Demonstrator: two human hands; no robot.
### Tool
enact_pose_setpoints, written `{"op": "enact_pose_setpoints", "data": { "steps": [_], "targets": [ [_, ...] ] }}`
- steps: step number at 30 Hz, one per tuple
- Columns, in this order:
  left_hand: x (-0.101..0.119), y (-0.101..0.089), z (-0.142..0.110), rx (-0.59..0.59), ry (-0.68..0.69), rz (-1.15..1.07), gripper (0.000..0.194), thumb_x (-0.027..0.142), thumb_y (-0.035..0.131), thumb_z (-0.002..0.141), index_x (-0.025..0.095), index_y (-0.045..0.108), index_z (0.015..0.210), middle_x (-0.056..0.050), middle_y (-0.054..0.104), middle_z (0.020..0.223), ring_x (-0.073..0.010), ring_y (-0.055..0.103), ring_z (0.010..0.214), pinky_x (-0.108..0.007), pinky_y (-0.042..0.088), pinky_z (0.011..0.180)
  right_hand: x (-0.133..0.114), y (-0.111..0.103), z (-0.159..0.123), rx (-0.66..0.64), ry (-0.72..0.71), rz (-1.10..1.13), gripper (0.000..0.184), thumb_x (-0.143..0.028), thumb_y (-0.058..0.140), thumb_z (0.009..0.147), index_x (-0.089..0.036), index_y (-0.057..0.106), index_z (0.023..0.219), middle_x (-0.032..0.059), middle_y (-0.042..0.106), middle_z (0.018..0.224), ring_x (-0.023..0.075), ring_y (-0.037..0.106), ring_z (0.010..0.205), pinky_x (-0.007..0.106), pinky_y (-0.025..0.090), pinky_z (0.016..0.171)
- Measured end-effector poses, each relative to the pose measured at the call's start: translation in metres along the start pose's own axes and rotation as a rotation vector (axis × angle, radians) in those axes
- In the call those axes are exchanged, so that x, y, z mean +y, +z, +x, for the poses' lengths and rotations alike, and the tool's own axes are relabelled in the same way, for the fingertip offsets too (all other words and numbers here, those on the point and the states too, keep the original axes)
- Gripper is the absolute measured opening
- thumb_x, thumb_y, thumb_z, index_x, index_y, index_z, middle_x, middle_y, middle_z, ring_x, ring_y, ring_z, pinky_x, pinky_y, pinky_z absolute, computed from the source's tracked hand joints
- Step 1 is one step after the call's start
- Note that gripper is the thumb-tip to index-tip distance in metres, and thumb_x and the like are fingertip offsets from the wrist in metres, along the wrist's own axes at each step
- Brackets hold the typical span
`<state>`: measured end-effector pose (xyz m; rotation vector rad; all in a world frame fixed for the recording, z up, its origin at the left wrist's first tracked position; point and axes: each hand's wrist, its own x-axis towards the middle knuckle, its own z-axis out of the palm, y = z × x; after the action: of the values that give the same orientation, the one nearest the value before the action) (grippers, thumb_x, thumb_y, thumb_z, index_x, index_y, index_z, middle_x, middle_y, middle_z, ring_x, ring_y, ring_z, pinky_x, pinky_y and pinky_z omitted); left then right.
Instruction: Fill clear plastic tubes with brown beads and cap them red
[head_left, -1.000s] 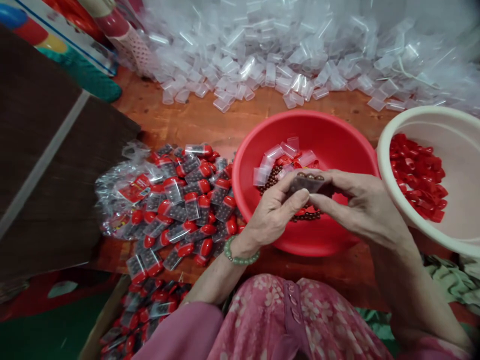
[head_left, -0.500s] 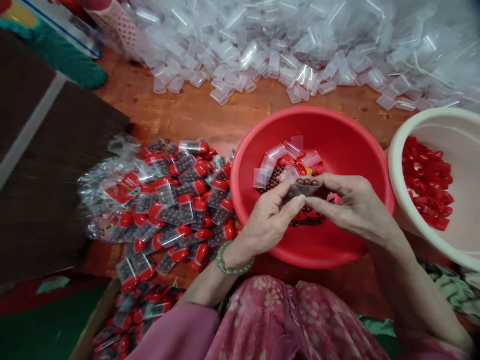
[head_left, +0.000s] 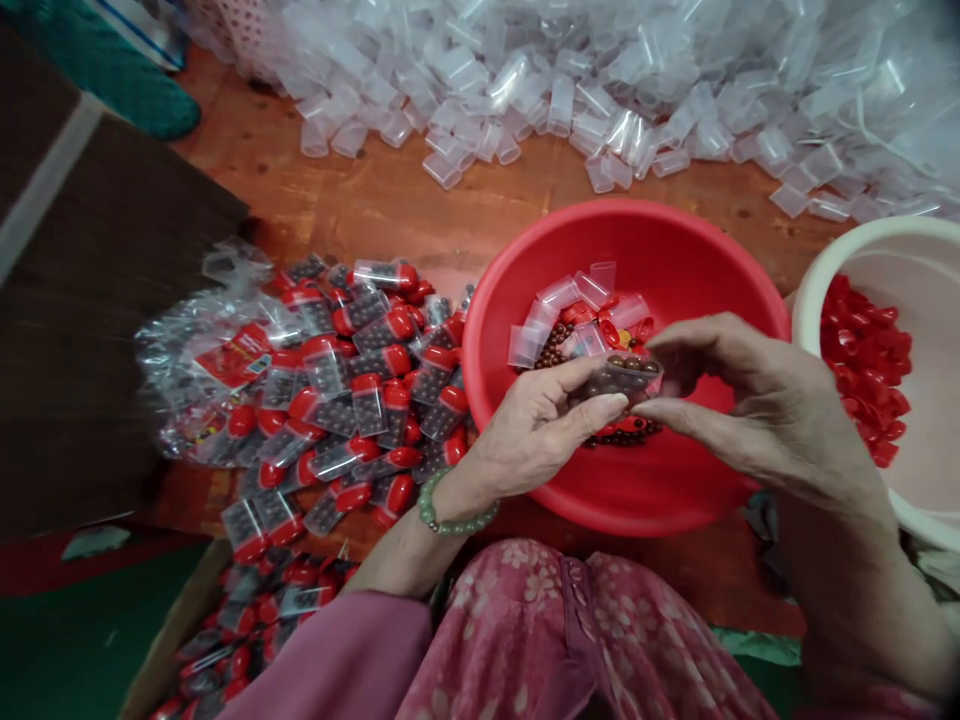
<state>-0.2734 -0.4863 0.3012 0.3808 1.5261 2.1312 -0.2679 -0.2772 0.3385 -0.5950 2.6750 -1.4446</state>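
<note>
Over the red basin, my left hand grips a small clear plastic container between thumb and fingers. Dark brown balls fill it up to its open top. My right hand is at the container's right end, thumb and fingers apart; whether a fingertip still touches the rim I cannot tell. Below in the red basin lie loose brown balls, red caps and several empty clear containers. My hands hide part of the basin's contents.
Left of the basin are piled filled containers with red caps, beside a clear plastic bag. Many empty clear containers lie heaped at the back. A white basin of red caps stands right. A dark box is at far left.
My right hand has let its grip loosen and moved slightly right, its fingers spreading. My left hand keeps hold of the filled container, whose right end now shows. The view has shifted slightly.
</note>
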Motion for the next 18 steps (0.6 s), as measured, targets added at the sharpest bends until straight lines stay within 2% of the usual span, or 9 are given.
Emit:
{"op": "enact_pose_setpoints", "data": {
  "steps": [2, 6, 10, 12, 16, 18],
  "targets": [
    [0.000, -0.001, 0.001, -0.011, -0.011, 0.010, 0.031, 0.037, 0.069, 0.096, 0.017, 0.078, 0.117, -0.008, 0.080, 0.113, -0.0237, 0.074, 0.109, -0.035, 0.059, 0.101, -0.002, -0.005, 0.004, -0.015, -0.050, -0.014, 0.034, -0.033, 0.080, 0.088, -0.031, 0.068, 0.120, 0.0043, 0.071, 0.107, 0.0169, 0.062, 0.075, 0.032, 0.054, 0.069],
    [0.001, -0.004, 0.000, -0.060, -0.046, 0.006, 0.029, 0.038, 0.068, 0.096, 0.015, 0.078, 0.111, -0.007, 0.079, 0.105, -0.0206, 0.074, 0.098, -0.032, 0.060, 0.091, -0.007, -0.010, 0.015, -0.134, -0.098, -0.021, 0.022, -0.038, 0.075, 0.092, -0.032, 0.072, 0.113, 0.0053, 0.070, 0.100, 0.0207, 0.062, 0.079, 0.036, 0.053, 0.071],
    [0.000, -0.007, 0.000, -0.085, -0.087, -0.006, 0.031, 0.043, 0.072, 0.092, 0.014, 0.078, 0.102, -0.006, 0.076, 0.097, -0.0187, 0.070, 0.089, -0.028, 0.058, 0.084, -0.004, -0.011, 0.023, -0.227, -0.143, 0.008, 0.018, -0.032, 0.077, 0.091, -0.028, 0.072, 0.108, 0.0033, 0.070, 0.097, 0.0184, 0.063, 0.081, 0.033, 0.052, 0.073],
    [-0.001, -0.008, 0.000, -0.105, -0.101, 0.007, 0.032, 0.045, 0.072, 0.092, 0.014, 0.078, 0.101, -0.005, 0.074, 0.093, -0.0174, 0.068, 0.085, -0.028, 0.056, 0.082, -0.002, -0.011, 0.025, -0.276, -0.153, 0.052, 0.021, -0.031, 0.079, 0.089, -0.026, 0.068, 0.106, 0.0009, 0.069, 0.094, 0.0144, 0.060, 0.076, 0.028, 0.050, 0.068],
    [-0.002, -0.008, 0.001, -0.132, -0.104, 0.026, 0.031, 0.043, 0.070, 0.093, 0.014, 0.076, 0.102, -0.005, 0.072, 0.091, -0.0161, 0.065, 0.083, -0.028, 0.054, 0.081, 0.001, -0.010, 0.027, -0.354, -0.064, 0.140, 0.024, -0.035, 0.081, 0.086, -0.025, 0.062, 0.095, -0.0022, 0.063, 0.081, 0.0112, 0.053, 0.063, 0.026, 0.045, 0.057],
    [-0.003, -0.009, 0.001, -0.129, -0.112, 0.008, 0.031, 0.043, 0.069, 0.093, 0.014, 0.076, 0.100, -0.005, 0.072, 0.090, -0.0166, 0.066, 0.083, -0.028, 0.055, 0.081, 0.003, -0.009, 0.026, -0.345, 0.000, 0.156, 0.026, -0.039, 0.082, 0.085, -0.025, 0.060, 0.090, -0.0023, 0.059, 0.076, 0.0121, 0.050, 0.060, 0.028, 0.044, 0.054]
  ]
}}
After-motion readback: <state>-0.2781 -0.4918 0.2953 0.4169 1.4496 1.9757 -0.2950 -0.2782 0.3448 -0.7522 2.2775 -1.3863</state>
